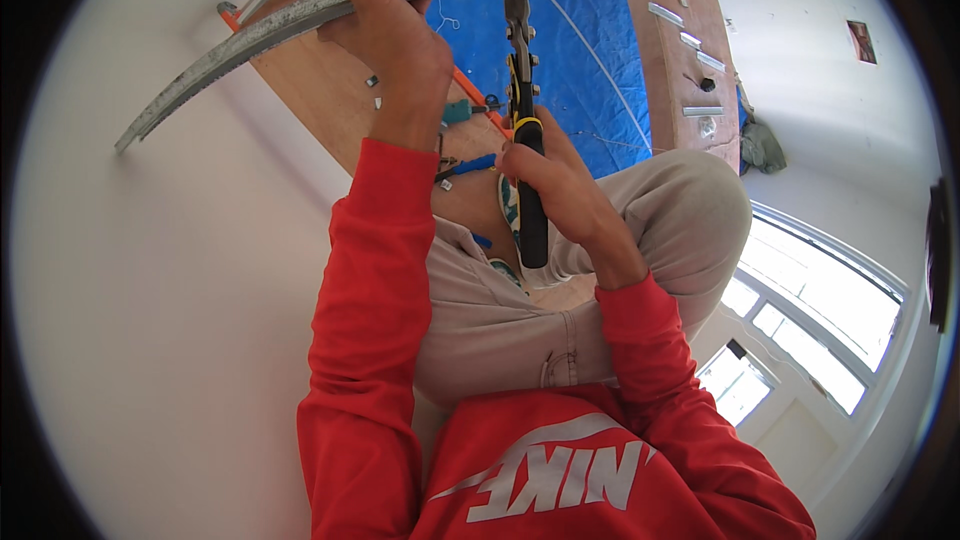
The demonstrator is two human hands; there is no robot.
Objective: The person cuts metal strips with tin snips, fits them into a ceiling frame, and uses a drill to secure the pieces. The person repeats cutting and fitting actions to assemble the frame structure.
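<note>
My left hand [397, 38] is closed around a long grey metal channel [265, 32], which slants from the white wall up to the top middle of the view. In my right hand [568, 183] are tin snips [534, 215] with black-and-yellow handles, held upright with the jaws at the top. The jaws meet the channel near its right end, and a thin bit of metal shows just past them. Whether the blades have cut in cannot be made out. My fingers partly hide the snips' second handle.
Below lies a blue tarp [595, 55]. On the right, a wooden board [655, 50] carries several short metal pieces. Another board [300, 60] and orange rails [472, 90] are at left, near a teal-handled tool [458, 112]. White wall [160, 340] stands close on my left.
</note>
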